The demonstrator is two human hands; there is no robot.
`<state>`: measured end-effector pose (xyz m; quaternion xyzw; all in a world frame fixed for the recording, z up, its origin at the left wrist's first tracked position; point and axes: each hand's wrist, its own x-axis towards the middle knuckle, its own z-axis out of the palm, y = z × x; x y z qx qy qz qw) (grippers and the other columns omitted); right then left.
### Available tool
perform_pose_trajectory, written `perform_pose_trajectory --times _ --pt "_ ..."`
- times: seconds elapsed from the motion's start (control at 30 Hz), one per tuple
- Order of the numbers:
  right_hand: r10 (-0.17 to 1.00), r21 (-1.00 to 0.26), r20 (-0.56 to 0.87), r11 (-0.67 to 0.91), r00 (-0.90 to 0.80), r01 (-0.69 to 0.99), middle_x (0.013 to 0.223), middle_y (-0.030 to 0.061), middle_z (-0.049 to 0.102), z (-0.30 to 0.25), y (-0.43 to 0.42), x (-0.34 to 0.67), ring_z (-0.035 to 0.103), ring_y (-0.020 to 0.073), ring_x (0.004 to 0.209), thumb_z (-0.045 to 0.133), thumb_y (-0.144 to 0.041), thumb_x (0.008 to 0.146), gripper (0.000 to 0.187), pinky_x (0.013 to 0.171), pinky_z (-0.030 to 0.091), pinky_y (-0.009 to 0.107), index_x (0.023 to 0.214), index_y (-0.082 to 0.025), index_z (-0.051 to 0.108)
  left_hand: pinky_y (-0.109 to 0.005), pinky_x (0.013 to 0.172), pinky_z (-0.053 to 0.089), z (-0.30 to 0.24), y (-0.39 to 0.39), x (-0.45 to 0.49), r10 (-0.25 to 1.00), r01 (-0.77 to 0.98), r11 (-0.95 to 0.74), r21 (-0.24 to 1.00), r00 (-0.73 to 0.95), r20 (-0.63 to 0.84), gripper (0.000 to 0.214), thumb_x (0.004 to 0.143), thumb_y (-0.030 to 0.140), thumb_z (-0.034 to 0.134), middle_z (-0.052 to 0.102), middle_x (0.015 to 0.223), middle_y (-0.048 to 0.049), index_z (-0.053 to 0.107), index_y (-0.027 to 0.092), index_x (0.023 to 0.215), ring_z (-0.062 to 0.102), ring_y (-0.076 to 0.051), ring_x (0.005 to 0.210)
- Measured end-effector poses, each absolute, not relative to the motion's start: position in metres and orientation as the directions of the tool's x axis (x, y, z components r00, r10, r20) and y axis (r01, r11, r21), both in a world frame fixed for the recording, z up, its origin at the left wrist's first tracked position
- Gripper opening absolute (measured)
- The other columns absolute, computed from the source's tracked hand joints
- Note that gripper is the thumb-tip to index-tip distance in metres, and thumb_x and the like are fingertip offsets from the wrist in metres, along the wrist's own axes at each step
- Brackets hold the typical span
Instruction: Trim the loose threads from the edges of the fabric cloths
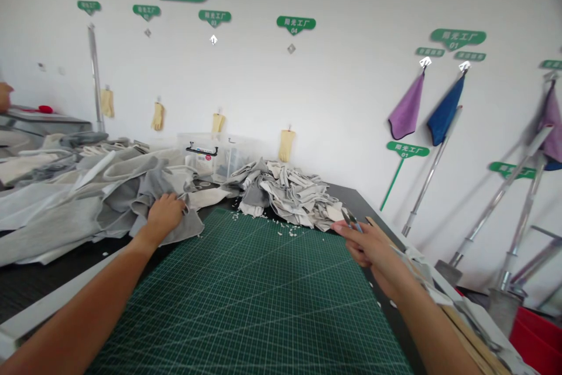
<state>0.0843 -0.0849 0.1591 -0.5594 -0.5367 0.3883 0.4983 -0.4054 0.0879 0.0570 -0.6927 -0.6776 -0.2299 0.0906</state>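
At the left, my left hand (165,211) has its fingers curled into a grey cloth (154,181) on the edge of a large heap of grey and off-white fabric pieces (57,220). My right hand (362,241) is closed round a small pair of scissors (346,218), whose dark tips point up and away from me. Most of their handle is hidden in the palm. Between my hands lies a green cutting mat (259,293) with a white grid. A second pile of crumpled grey and white cloth pieces (290,191) sits at its far edge, just left of the scissors.
Small white scraps (287,229) are scattered by the far pile. A clear plastic box (204,155) stands behind the heaps, against the wall. Fabric strips (439,293) lie along the table's right side. Mop poles (432,170) lean on the wall beyond, near a red bucket (538,337).
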Motion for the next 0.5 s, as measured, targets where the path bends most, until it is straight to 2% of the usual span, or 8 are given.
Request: perform_pose_trajectory --times 0.07,0.13,0.27,0.37,0.5 --pt "0.989 -0.974 0.092 0.065 0.117 0.216 0.049 -0.0115 0.023 0.155 -0.080 0.084 0.017 0.0048 0.042 0.075 -0.054 0.074 0.049 0.039 0.010 0.019 0.099 -0.013 0.065 -0.051 0.093 0.035 0.051 0.089 -0.397 0.893 0.991 0.006 0.131 -0.064 0.446 0.026 0.081 0.019 0.047 0.062 0.106 -0.0233 0.071 0.011 0.087 0.048 -0.040 0.110" --pt "0.990 -0.974 0.086 0.060 0.111 0.217 0.049 -0.0115 0.024 0.152 -0.077 0.083 0.017 0.0048 0.042 0.074 -0.054 0.075 0.049 0.039 0.010 0.019 0.100 -0.013 0.065 -0.058 0.096 0.030 0.051 0.083 -0.385 0.841 0.989 0.070 0.127 -0.127 0.526 0.031 0.081 0.021 0.048 0.059 0.118 -0.0259 0.071 0.009 0.098 0.042 -0.045 0.119" --pt "0.990 -0.976 0.076 0.050 0.115 0.212 0.051 -0.0112 0.025 0.148 -0.076 0.082 0.019 0.0044 0.042 0.075 -0.052 0.075 0.047 0.040 0.010 0.019 0.099 -0.013 0.064 -0.071 0.103 0.011 0.046 0.070 -0.375 0.700 0.985 0.103 0.139 -0.171 0.694 0.044 0.087 0.026 0.047 0.045 0.144 -0.0268 0.062 0.008 0.125 0.025 -0.050 0.135" --pt "0.993 -0.977 0.045 0.022 0.106 0.213 0.051 -0.0114 0.024 0.145 -0.073 0.085 0.018 0.0044 0.042 0.075 -0.052 0.074 0.047 0.040 0.009 0.019 0.099 -0.014 0.063 -0.075 0.103 0.006 0.035 0.072 -0.383 0.702 0.971 0.197 0.135 -0.236 0.672 0.047 0.094 0.033 0.043 0.042 0.148 -0.0256 0.058 0.009 0.132 0.023 -0.048 0.136" --pt "0.995 -0.977 0.016 -0.004 0.095 0.213 0.053 -0.0112 0.024 0.137 -0.059 0.091 0.017 0.0046 0.043 0.074 -0.053 0.075 0.049 0.040 0.010 0.020 0.103 -0.015 0.062 -0.077 0.101 0.009 0.027 0.088 -0.399 0.759 0.947 0.299 0.117 -0.311 0.573 0.047 0.099 0.037 0.040 0.040 0.151 -0.0203 0.054 0.015 0.138 0.024 -0.042 0.136"
